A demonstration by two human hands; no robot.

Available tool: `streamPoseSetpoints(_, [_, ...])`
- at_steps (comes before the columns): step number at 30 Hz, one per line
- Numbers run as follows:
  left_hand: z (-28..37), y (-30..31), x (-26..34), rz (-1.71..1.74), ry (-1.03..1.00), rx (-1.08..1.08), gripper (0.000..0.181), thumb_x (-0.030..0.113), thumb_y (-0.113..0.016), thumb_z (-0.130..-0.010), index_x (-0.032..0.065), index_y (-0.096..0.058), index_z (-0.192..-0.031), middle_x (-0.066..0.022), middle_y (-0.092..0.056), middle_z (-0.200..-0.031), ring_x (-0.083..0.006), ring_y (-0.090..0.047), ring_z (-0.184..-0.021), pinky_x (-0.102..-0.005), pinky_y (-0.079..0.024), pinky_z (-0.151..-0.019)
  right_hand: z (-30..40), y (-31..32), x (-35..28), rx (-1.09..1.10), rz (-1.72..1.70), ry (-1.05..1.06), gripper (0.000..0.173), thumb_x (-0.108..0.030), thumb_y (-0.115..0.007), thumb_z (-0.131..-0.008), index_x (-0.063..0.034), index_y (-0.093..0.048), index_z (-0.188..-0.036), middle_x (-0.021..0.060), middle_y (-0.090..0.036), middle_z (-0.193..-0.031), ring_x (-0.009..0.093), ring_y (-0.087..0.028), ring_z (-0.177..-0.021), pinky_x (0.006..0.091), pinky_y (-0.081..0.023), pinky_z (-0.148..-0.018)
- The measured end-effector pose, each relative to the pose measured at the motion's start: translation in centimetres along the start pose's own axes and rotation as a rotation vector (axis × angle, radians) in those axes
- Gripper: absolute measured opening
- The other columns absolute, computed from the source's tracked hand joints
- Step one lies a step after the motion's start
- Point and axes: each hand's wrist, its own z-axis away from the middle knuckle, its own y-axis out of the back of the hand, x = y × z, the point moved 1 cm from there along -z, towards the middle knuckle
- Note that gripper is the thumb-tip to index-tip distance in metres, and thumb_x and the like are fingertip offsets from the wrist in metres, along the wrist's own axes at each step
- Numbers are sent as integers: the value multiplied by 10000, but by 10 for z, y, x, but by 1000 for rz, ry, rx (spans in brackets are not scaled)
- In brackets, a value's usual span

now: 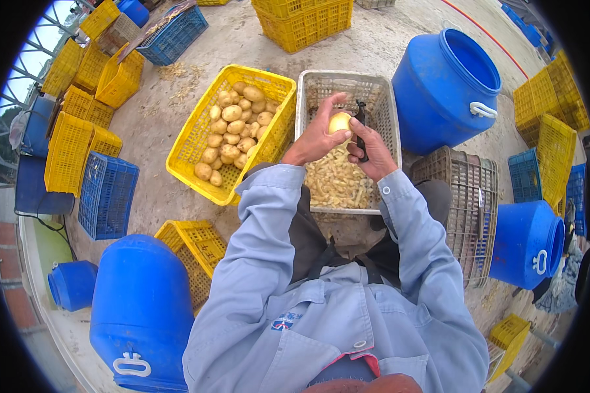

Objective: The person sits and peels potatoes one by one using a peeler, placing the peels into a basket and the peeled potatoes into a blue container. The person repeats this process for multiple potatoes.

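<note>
A pale, peeled-looking potato [339,123] rests in my left hand [316,135], gripped between fingers and thumb. My right hand [373,152] holds a black-handled peeler [361,140] upright, its thumb touching the potato's right side. Both hands are over a whitish plastic crate [299,105] with slotted walls. Many potato peelings [337,182] cover the near part of that crate's floor. To the left stands a yellow plastic crate [187,169], tilted in the view, with a heap of unpeeled potatoes [236,126] in it.
A large blue plastic drum [432,93] stands right of the whitish crate. By my right leg is an upturned grey crate [464,196] with a knife [481,211] on it. Another blue drum [140,299] lies at lower left. Stacked yellow crates [305,24] stand ahead.
</note>
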Motion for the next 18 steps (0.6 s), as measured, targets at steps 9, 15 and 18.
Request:
streamPoseSetpoints(9, [1, -1, -1, 83, 51, 108, 777, 146, -739, -773, 4, -304, -1401, -156, -394, -1391, -258, -506, -1187, -377, -469, -957, 3, 4, 7, -72, -214, -70, 253, -341, -669, -887, -136, -557, -983, -38, -504, -719, 60, -374, -478, 236, -307, -417])
streamPoseSetpoints(15, [1, 6, -11, 298, 293, 178, 559, 242, -726, -842, -9, -475, -1274, -113, -591, -1138, -168, -583, -1018, -298, -494, -855, 5, -1, 19, -59, -390, -106, 220, -326, -655, -897, -157, -555, -996, -20, -510, -715, 77, -364, -455, 234, -307, -411])
streamPoseSetpoints(18, [1, 3, -10, 267, 169, 210, 534, 268, -727, -843, 1, -503, -1247, -77, -623, -1028, -130, -587, -949, -261, -493, -810, 6, -5, 17, -42, -374, -88, 231, -344, -645, -903, -156, -553, -1002, -23, -505, -715, 73, -361, -452, 232, -311, -408])
